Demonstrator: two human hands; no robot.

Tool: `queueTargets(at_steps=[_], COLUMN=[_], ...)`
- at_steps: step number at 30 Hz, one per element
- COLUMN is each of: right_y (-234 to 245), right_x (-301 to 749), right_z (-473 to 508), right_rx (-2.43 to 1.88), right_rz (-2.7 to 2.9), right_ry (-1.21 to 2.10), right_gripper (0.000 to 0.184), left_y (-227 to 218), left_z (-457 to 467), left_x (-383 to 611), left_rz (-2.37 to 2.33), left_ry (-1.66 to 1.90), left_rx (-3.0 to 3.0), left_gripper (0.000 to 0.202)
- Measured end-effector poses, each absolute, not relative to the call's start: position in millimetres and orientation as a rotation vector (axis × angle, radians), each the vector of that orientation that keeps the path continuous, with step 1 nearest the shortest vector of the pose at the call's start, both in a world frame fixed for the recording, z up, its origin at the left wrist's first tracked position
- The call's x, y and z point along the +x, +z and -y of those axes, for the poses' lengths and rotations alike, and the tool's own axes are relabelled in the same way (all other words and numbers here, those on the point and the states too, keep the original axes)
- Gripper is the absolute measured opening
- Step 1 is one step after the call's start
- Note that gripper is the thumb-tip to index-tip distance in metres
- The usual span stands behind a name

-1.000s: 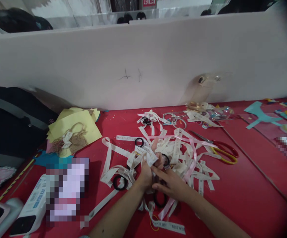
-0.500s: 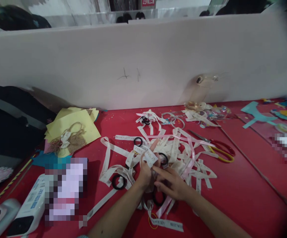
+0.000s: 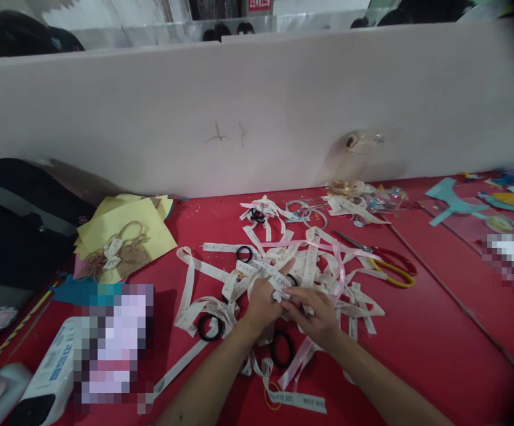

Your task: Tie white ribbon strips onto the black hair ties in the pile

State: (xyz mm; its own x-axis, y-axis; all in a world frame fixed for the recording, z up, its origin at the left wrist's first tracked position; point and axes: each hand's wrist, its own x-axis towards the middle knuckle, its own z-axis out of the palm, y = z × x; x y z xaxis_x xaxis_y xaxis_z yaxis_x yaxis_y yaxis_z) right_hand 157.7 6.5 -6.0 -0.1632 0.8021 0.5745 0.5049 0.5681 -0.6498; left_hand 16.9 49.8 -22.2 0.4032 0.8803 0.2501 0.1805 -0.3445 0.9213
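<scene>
Both of my hands meet over a heap of cream printed ribbon strips point(image 3: 328, 272) on the red table point(image 3: 430, 349). My left hand point(image 3: 261, 305) is closed round a folded piece of printed ribbon point(image 3: 279, 283), its forefinger pointing up. My right hand point(image 3: 314, 316) pinches the same ribbon piece from the right. Black hair ties lie about: one point(image 3: 207, 326) left of my left wrist, one point(image 3: 282, 349) under my hands, one point(image 3: 244, 254) farther back. A pink ribbon point(image 3: 340, 266) runs through the heap.
Scissors with red and yellow handles point(image 3: 390, 266) lie right of the heap. Yellow paper sheets with twine point(image 3: 124, 239) sit at the left beside a dark bag point(image 3: 12, 225). A white partition wall point(image 3: 257, 112) closes the back. Coloured paper cut-outs point(image 3: 456, 204) lie at the right.
My right hand has curled from flat, stretched fingers into a pinch on the ribbon held by my left hand. Both hands shifted slightly forward. The view drifted a little.
</scene>
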Motion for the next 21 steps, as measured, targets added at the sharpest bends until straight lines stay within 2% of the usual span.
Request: queueTargets(at_steps=[4, 9, 21], right_y=[-9.6, -10.4, -10.8], right_x=[157.5, 156.6, 154.5], right_z=[-7.5, -8.7, -3.8], right_rx=[-1.095, -1.139, -1.212], right_rz=[1.853, 1.870, 1.700], right_ry=[0.359, 0.377, 0.541], right_gripper=[0.019, 0.020, 0.014], left_y=[-20.4, -16.9, -18.0], left_z=[-50.7, -49.7, -48.0], left_x=[16.2, 17.4, 17.5], left_rz=[-1.006, -1.099, -1.173], left_ry=[0.896, 0.776, 0.734], left_rx=[2.012, 2.103, 2.162], left_gripper=[0.041, 0.051, 0.054])
